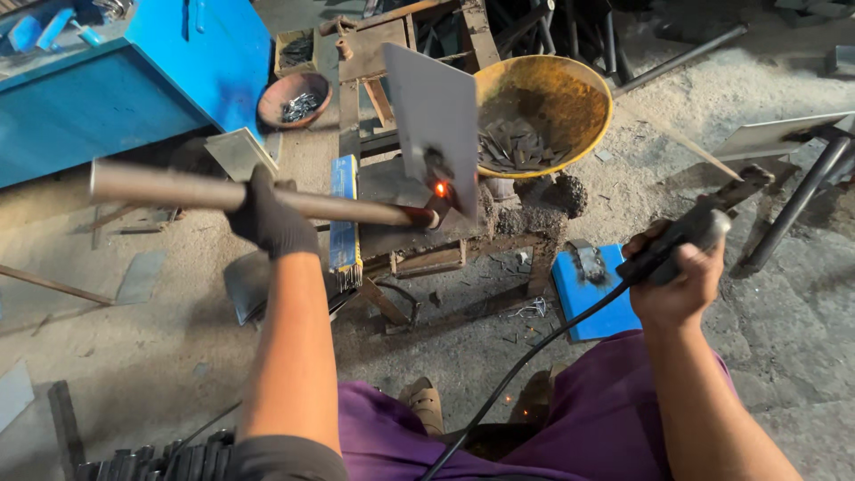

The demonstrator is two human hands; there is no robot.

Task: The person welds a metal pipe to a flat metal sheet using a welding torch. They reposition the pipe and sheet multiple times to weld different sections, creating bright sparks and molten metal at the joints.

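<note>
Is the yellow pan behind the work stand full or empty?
Partly filled. The yellow pan holds a low pile of small flat metal pieces on its near side; the rusty bottom beyond them is bare.

Black glove on left hand; grey plate with orange glow beyond it; yellow rusty bowl past right hand.

Your low work stand sits on the sandy floor, crusted dark on top. A blue box of rods lies on its left edge and a yellow pan of metal scraps rests behind. A blue block lies on the floor beside it.
</note>
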